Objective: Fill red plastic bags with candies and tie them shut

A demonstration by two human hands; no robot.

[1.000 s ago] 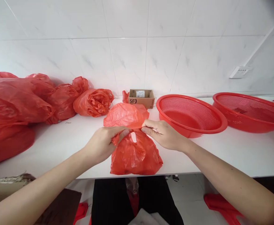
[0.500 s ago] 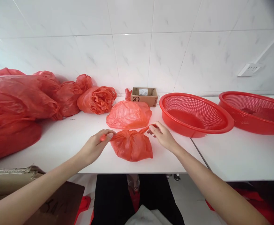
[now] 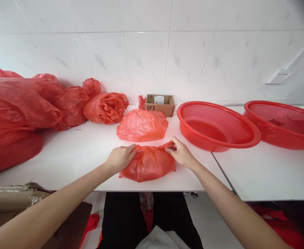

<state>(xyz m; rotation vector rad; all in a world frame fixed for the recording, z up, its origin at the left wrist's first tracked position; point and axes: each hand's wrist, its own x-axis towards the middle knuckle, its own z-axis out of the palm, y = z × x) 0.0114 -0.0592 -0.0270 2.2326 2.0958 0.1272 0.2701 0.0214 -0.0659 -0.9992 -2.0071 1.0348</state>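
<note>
A filled red plastic bag (image 3: 148, 165) rests on the white table near its front edge, its contents hidden by the film. My left hand (image 3: 120, 157) pinches the bag's top at the left side. On the right, my right hand (image 3: 180, 151) grips a gathered end of the same bag between thumb and fingers. The top between my hands is spread wide, with creases running down the front. Just behind lies another red plastic bag (image 3: 143, 125), lower and smooth, touched by neither hand.
Bulky red bags (image 3: 19, 107) and a rolled red bundle (image 3: 106, 107) fill the table's left. A small cardboard box (image 3: 160, 110) stands by the tiled wall. Two red baskets, a near one (image 3: 218, 145) and a farther one (image 3: 287, 138), sit right. A large carton (image 3: 9, 197) is at lower left.
My hands have moved from the bag's twisted ends to its top edge, the left one shifting right. The bag's neck has loosened and the bag looks wider. The view has shifted slightly.
</note>
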